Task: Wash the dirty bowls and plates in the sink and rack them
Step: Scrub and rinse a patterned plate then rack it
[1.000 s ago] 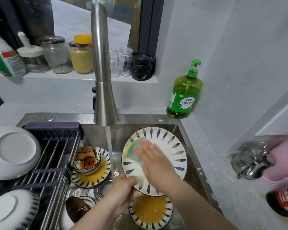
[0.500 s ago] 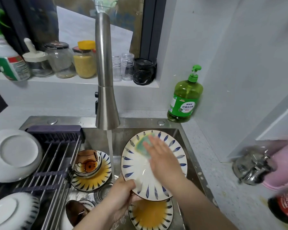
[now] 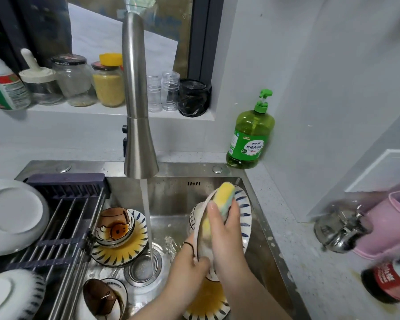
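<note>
The left hand [image 3: 187, 269] is gripping the tilted plate [image 3: 244, 218] by its near rim over the sink [image 3: 178, 195]; the right hand [image 3: 226, 241] is pinching a sponge [image 3: 224, 199] against it.

Walls [image 3: 333, 77]: pale grey, smooth, meeting in a corner behind the right rear of the sink [image 3: 183, 168]. Window [image 3: 97, 42]: set in the rear wall, with a dark frame [image 3: 204, 42] on its right side; daylight enters through the glass. Ledge [image 3: 116, 111] below the window: pale, carrying glass jars [image 3: 73, 79], two small clear bottles [image 3: 163, 92] and a black container [image 3: 194, 98]. Bench [image 3: 310, 262]: pale speckled stone along the rear and right of the sink, with yellowish marks at the near right. Green pump bottle [image 3: 249, 135] stands on the bench in the corner, close to the wall. White panel [image 3: 383, 169] sits low on the right wall. Lighting is soft and even.
</note>
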`<state>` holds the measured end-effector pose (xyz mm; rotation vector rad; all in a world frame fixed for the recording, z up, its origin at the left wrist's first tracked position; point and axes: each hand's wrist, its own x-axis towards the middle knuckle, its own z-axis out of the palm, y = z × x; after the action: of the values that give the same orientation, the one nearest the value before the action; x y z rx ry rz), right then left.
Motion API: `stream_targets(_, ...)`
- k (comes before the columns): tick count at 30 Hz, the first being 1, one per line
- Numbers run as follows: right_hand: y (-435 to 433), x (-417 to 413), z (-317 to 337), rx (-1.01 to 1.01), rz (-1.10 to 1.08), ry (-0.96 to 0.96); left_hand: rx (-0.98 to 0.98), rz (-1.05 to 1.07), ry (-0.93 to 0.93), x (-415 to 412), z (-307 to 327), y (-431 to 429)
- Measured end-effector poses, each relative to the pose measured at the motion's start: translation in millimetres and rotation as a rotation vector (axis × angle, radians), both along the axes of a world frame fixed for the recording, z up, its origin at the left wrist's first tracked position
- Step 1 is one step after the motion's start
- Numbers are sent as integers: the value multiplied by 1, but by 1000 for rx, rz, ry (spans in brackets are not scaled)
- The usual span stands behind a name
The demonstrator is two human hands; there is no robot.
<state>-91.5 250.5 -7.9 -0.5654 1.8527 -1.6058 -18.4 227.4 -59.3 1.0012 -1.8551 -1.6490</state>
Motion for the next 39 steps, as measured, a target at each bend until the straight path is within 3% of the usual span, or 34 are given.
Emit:
stream_targets(6,-5,-9,-1,64,-283,-120,-497,44,-394,-8,3,6)
stream_targets(12,5,-21,-13,49,-301,-252,-581,-50,-401,-5,-6,7)
stream_targets(15,18,-32,-12,-23,-210,-342,-304,-101,-157,1,-16,6)
stream_targets(20,38,-50,-7,-195,14,-490,751,110,306,0,-16,-11)
stream_targets(22,42,-54,-10,-193,24,-537,1008,137,484,0,-14,-21)
stream_targets(29,46,-69,-26,-275,13,-729,1026,39,650,8,-8,-39)
stream_targets(32,45,-69,-26,-190,-79,-577,903,-31,636,8,-4,-43)
stream_targets(34,41,-72,-29,8,-344,-346,770,-88,582,9,-2,-46)
stream_targets(36,37,-69,-24,57,-519,-98,636,-108,479,11,-3,-47)
stream_targets(39,24,-59,-11,174,-319,351,503,-161,360,11,-6,-43)
